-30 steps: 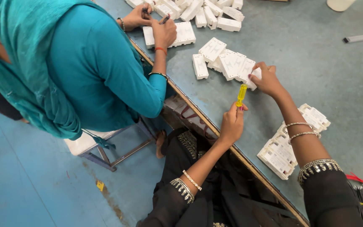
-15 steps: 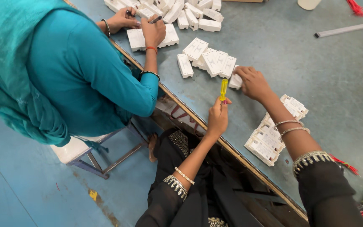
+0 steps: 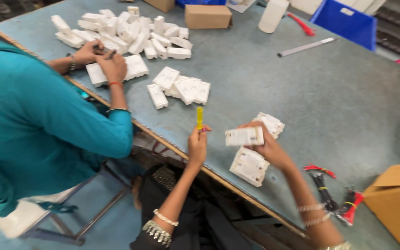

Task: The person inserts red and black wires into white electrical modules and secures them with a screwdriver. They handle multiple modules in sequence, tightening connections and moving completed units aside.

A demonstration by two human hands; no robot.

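White switch plate [image 3: 244, 136] sits lifted just below the frame's centre, the right hand [image 3: 268, 144] with its fingers clasped round its right end. Left of it, the left hand [image 3: 197, 144] fists a yellow-handled screwdriver [image 3: 199, 117] upright. More white plates [image 3: 250, 165] lie stacked on the grey bench [image 3: 302, 92] beneath; a co-worker's hands [image 3: 103, 58] work at upper left.

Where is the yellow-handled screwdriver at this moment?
In the head view, the yellow-handled screwdriver stands upright in the left hand at the table's near edge, left of the white part.
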